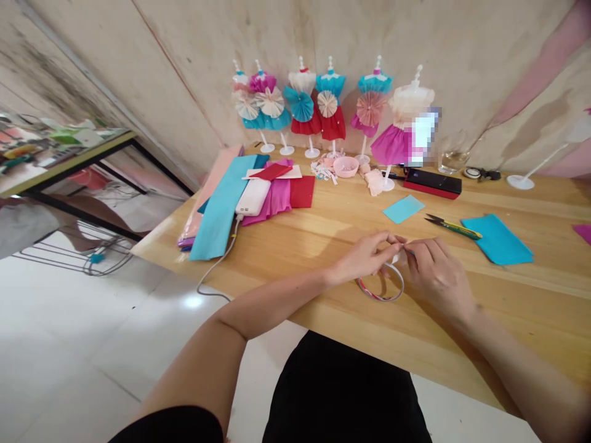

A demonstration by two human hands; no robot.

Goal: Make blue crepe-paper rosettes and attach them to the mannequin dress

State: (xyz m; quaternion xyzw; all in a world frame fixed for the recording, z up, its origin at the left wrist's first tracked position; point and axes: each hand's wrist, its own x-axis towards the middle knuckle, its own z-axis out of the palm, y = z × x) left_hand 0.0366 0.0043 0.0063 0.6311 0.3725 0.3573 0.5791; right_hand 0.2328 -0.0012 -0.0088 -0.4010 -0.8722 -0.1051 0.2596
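My left hand (367,255) and my right hand (434,271) meet over the wooden table (323,234), fingertips pinched together on a small white piece (399,251) I cannot make out clearly. A roll of tape (381,288) lies flat on the table just under the two hands. Yellow-handled scissors (453,227) lie a little beyond my right hand. A small light-blue paper square (403,208) and a larger blue paper sheet (496,239) rest near them.
Several paper-dressed mini mannequins (330,107) stand along the wall. Pink, blue and red crepe sheets (231,197) with a white power bank (252,197) and its cable lie at the left. A pink bowl (346,166), a black-red box (433,183) and a glass (452,157) sit behind.
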